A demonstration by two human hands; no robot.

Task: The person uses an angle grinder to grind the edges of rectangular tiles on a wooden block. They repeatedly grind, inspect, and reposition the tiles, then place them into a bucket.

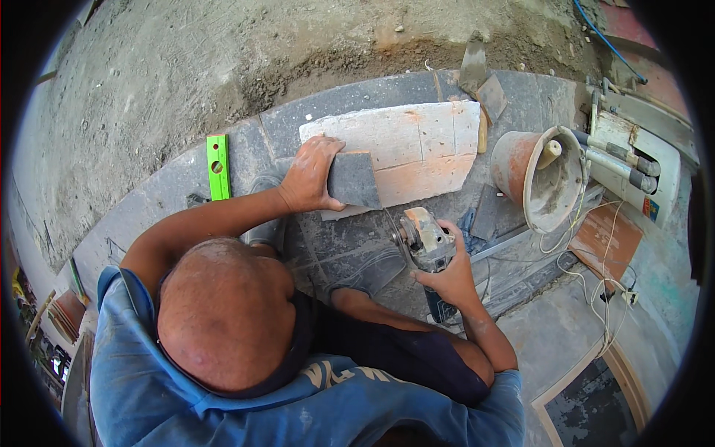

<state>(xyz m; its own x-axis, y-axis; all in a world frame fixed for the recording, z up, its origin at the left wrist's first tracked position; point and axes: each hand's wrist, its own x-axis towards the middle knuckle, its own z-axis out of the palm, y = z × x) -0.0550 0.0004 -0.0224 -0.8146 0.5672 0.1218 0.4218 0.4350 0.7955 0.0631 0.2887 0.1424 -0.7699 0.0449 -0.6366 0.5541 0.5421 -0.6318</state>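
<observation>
While the left hand [313, 174] grips a dark tile [355, 180] over a white slab [433, 141], the right hand [451, 273] clasps a grinder [430, 240] nearby, so cutting seems the step, calling for steady alignment.

Single wide fisheye view, upright. Camera sits above the person's head [227, 316], looking steeply down, facing the far ground [164, 97]. Head and blue shirt [313, 410] close, large at near left; left hand [313, 175] and right hand [451, 274] farther off, both in sight. Straight edges bend toward the rim.
</observation>
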